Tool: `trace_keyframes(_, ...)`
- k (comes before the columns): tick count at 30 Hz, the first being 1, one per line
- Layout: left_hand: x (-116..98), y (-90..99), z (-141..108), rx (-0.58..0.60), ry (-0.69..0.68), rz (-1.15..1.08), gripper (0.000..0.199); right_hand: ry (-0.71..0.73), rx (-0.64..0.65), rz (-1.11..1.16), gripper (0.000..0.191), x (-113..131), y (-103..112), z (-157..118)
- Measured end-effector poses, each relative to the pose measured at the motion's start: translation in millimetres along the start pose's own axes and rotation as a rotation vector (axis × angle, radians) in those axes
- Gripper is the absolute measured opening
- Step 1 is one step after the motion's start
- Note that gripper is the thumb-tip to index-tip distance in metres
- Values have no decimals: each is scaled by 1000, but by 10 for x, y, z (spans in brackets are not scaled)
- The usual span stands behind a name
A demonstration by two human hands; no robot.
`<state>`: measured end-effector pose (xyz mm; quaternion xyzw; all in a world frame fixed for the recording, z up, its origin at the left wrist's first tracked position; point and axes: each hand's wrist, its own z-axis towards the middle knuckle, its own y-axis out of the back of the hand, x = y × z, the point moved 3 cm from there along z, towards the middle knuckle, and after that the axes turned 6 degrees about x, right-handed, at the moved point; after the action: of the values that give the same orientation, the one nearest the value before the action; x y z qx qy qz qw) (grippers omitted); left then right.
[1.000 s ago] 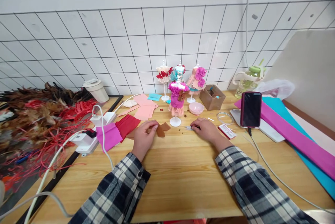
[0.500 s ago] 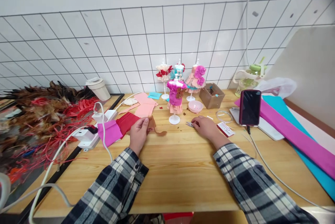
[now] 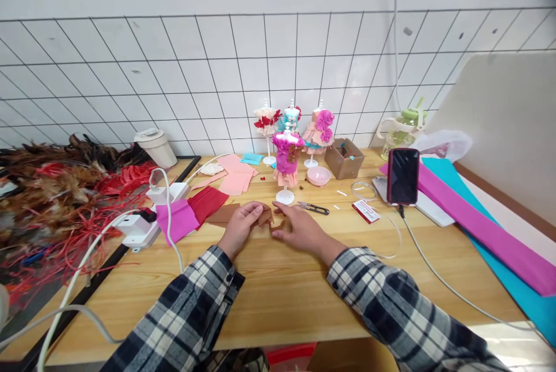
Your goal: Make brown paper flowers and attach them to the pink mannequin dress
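Observation:
Brown crepe paper (image 3: 264, 217) is pinched between the thumb and fingers of my left hand (image 3: 242, 225), low over the wooden table. Facing it, my right hand (image 3: 302, 229) has its thumb and forefinger spread at the paper's right edge; whether they touch it I cannot tell. Black-handled thread snips (image 3: 316, 208) lie just behind my right hand. More brown paper (image 3: 221, 215) lies to the left, partly behind my left hand. Straight ahead stands a small white dress form in a magenta paper dress (image 3: 286, 157) with a brown flower on it.
Several more dressed forms (image 3: 319, 131) stand behind, near a pink bowl (image 3: 318, 177) and a cardboard box (image 3: 345, 160). Red paper (image 3: 207, 204), magenta paper (image 3: 177, 218) and a power strip (image 3: 141, 230) are left. A phone (image 3: 402, 178) and paper rolls (image 3: 486, 227) are right.
My right hand has left the thread snips on the table and moved left to the brown paper. My left hand has shifted slightly right, still pinching the paper.

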<state>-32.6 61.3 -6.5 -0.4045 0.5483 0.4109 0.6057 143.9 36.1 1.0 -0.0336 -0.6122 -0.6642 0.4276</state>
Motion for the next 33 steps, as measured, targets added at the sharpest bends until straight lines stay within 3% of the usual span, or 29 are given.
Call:
trace_keyframes(2,16,-44,-4,-20,6,-52,38,-26,44,54,48,44,-97,14)
trace_keyframes(5,47,-26,23,-96,17,-56,41,-96,32,9,19,-26,-80,3)
trace_keyframes(10,81,98,72,-158,19,46,42,-129,-29,-78,47,-157,78,-59)
trace_keyframes(16,20,208,71,-303,-33,408,39,-10,2,-392,21,-92,167,-73)
trace_keyframes(19,-91,233,26,-427,-124,504,37,66,-34,-507,21,-55,275,-98)
trace_keyframes(21,-176,200,-20,-444,-226,527,39,115,-100,-562,24,-23,337,-136)
trace_keyframes(24,-222,42,-70,-205,-311,470,42,183,-169,-568,26,14,337,-200)
trace_keyframes(26,-176,-100,-91,32,-273,388,46,186,-209,-499,25,18,299,-227)
trace_keyframes(28,-102,-218,-108,188,-203,375,56,151,-279,-383,23,10,278,-240)
trace_keyframes(31,-25,-297,-115,228,-150,600,73,85,-391,-133,20,-2,301,-238)
trace_keyframes(33,-20,-320,-112,241,-144,712,70,11,-437,58,18,-26,327,-223)
